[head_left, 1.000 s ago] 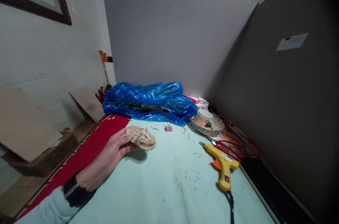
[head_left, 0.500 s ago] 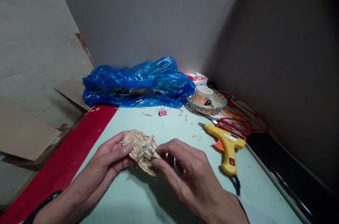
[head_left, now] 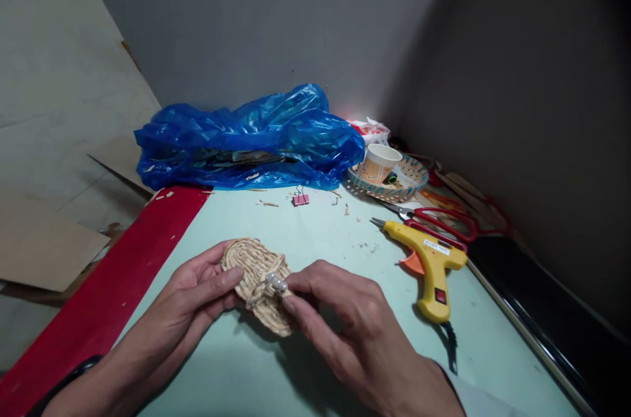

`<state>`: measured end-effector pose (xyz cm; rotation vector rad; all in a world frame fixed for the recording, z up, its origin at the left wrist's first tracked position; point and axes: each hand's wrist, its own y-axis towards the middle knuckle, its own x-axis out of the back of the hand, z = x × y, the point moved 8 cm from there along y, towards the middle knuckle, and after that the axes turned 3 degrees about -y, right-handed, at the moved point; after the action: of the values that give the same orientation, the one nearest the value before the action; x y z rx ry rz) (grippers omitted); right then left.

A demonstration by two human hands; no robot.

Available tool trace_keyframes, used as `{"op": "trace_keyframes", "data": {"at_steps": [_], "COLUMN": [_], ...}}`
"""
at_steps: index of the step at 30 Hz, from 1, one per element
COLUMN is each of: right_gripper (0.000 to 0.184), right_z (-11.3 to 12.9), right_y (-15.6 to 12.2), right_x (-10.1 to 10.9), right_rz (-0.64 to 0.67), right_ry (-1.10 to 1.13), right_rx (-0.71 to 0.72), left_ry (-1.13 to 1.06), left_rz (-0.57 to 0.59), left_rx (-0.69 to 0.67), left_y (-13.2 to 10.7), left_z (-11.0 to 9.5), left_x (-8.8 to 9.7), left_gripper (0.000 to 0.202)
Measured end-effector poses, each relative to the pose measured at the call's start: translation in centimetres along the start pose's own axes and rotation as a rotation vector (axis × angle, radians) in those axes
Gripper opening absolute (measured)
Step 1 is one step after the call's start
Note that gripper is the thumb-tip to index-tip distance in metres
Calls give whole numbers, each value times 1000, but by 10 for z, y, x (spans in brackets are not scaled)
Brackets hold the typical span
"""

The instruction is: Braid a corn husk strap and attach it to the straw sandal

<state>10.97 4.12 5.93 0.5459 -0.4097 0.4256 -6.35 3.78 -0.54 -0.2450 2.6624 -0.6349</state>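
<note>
A small slipper of coiled straw cord (head_left: 241, 262) is held above the table, tilted, with a band across its middle. A short cluster of pearly white beads (head_left: 276, 281) lies against that band. My left hand (head_left: 202, 285) grips the slipper's left end, thumb on top and fingers underneath. From the right, the thumb and forefinger of my right hand (head_left: 345, 312) are closed at the right end of the beads. The exact contact between those fingertips and the slipper is partly hidden.
A yellow glue gun (head_left: 434, 262) and red-handled scissors (head_left: 446, 223) lie right on the pale green table (head_left: 221, 216). Behind are a pink binder clip (head_left: 300, 198), a blue plastic bag (head_left: 246, 134), and a woven basket (head_left: 417, 173) holding a paper cup (head_left: 380, 164). Straw scraps are scattered about.
The view has shifted a little. The slipper has turned slightly, and the right fingertips now sit closer against the beads. Both hands keep their hold.
</note>
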Motion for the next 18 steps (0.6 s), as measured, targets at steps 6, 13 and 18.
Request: {"op": "trace_keyframes", "data": {"at_steps": [6, 13, 18], "right_gripper": [15, 28, 38], "right_z": [-8, -18, -26], "right_y": [4, 3, -5], "right_x": [2, -3, -24], "right_rz": [46, 115, 208], "right_ry": [49, -10, 217], "right_rx": [-119, -290, -351], "left_ry": [-41, -70, -62], "left_rz": [85, 131, 155], "left_rx": [-27, -68, -111], "left_y": [2, 0, 3], "left_z": [-5, -16, -19], "left_x": [-2, -2, -6], "left_gripper": [35, 24, 25]}}
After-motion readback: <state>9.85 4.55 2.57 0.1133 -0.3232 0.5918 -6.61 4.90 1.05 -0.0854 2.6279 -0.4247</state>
